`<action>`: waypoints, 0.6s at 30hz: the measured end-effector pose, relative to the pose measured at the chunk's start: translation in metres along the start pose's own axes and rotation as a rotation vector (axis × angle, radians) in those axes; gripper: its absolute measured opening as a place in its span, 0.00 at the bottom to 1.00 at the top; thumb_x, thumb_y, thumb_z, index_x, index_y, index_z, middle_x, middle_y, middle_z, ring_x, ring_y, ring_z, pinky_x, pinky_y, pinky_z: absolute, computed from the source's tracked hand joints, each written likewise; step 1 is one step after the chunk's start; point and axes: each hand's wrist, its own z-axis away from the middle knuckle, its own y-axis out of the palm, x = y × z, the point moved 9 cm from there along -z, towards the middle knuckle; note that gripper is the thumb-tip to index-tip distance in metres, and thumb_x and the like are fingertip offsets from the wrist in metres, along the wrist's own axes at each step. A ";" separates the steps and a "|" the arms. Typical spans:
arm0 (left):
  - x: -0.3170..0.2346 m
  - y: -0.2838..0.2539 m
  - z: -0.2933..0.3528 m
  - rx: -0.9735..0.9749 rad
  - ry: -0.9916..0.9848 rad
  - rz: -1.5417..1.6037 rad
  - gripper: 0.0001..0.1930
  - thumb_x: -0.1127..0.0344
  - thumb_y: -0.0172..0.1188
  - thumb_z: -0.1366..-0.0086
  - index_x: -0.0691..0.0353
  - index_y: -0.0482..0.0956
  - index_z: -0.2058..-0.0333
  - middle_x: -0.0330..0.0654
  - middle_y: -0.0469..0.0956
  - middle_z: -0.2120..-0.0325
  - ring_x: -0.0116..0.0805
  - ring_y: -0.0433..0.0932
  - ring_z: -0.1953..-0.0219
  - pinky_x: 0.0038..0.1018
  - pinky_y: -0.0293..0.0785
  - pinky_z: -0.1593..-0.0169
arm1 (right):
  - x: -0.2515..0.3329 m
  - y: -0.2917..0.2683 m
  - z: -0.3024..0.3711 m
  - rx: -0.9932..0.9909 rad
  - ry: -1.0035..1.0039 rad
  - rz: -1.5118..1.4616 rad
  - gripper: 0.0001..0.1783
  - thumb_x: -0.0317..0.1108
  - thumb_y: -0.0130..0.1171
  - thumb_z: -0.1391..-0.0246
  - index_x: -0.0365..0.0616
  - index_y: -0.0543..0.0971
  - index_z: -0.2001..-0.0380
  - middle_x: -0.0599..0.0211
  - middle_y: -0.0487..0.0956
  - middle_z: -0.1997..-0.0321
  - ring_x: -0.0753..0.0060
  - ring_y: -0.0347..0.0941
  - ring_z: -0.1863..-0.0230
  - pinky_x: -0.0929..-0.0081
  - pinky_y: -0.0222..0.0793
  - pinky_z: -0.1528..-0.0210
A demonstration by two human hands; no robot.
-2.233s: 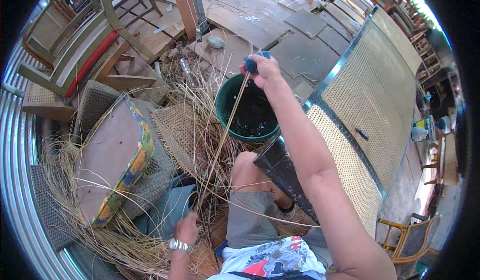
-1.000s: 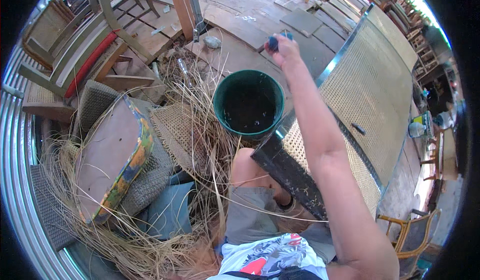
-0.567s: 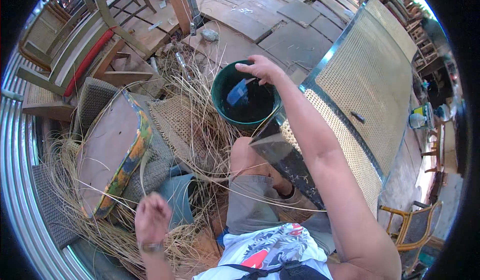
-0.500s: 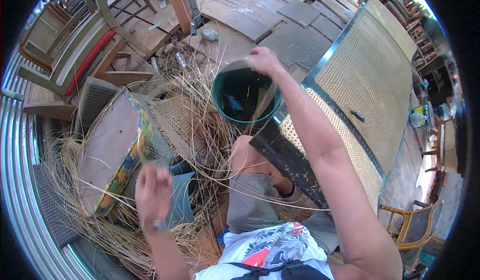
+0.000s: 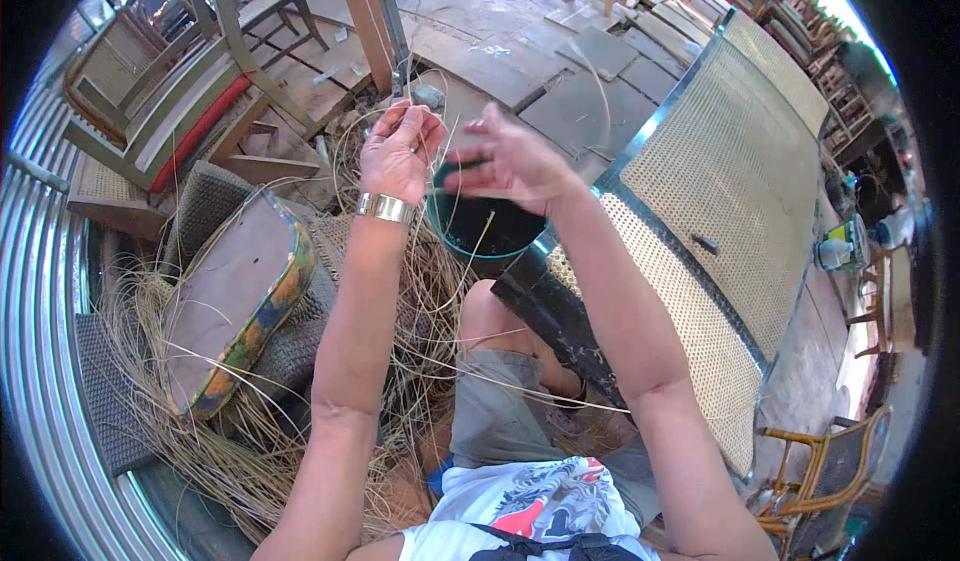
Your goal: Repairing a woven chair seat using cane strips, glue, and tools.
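My left hand (image 5: 398, 156), a metal watch on its wrist, is raised at the left rim of a dark green bucket (image 5: 440, 233). Its fingers are pinched together on a thin cane strand (image 5: 337, 143) that curves away beside it. Over the bucket, my right hand (image 5: 515, 166) is blurred by motion, its fingers spread apart. A pale strand passes close to that hand, but whether they touch is unclear. Inside the bucket it is dark, with a short piece of cane showing.
Loose cane strands (image 5: 240, 461) heap up at my left, around a cushion with a patterned edge (image 5: 235, 301). A framed woven cane panel (image 5: 730, 171) leans at my right, a small dark tool (image 5: 705, 244) on it. Wooden chairs (image 5: 160, 141) stand at the far left.
My left hand has risen from low over the cane heap to the bucket's left rim. The right hand has dropped slightly from the bucket's far rim and its fingers have spread.
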 end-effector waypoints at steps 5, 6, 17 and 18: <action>0.007 -0.005 0.014 -0.036 -0.064 0.086 0.07 0.72 0.62 0.34 0.56 0.78 0.58 0.41 0.83 0.66 0.34 0.82 0.66 0.32 0.82 0.62 | -0.024 0.012 0.027 0.163 -0.017 0.083 0.15 0.44 0.53 0.32 0.42 0.76 0.56 0.74 0.76 0.72 0.83 0.70 0.75 0.84 0.69 0.69; 0.007 -0.011 0.013 -0.035 -0.104 0.044 0.06 0.72 0.62 0.33 0.56 0.78 0.59 0.40 0.83 0.67 0.32 0.81 0.67 0.30 0.80 0.64 | -0.025 0.008 0.031 0.167 -0.024 0.085 0.15 0.44 0.53 0.32 0.42 0.76 0.56 0.74 0.76 0.72 0.83 0.70 0.75 0.84 0.69 0.69; -0.039 0.064 0.025 0.208 -0.188 -0.125 0.10 0.59 0.55 0.28 0.57 0.78 0.63 0.32 0.76 0.72 0.21 0.68 0.75 0.23 0.66 0.72 | 0.027 -0.056 0.136 0.115 -0.214 0.493 0.12 0.42 0.62 0.38 0.43 0.82 0.64 0.83 0.71 0.79 0.90 0.63 0.78 0.86 0.57 0.76; -0.060 0.056 0.008 0.231 -0.143 -0.089 0.05 0.64 0.56 0.29 0.58 0.77 0.62 0.32 0.74 0.73 0.21 0.67 0.77 0.22 0.66 0.72 | 0.030 -0.071 0.148 0.135 -0.192 0.466 0.12 0.42 0.63 0.39 0.45 0.82 0.65 0.83 0.71 0.79 0.89 0.63 0.78 0.87 0.59 0.75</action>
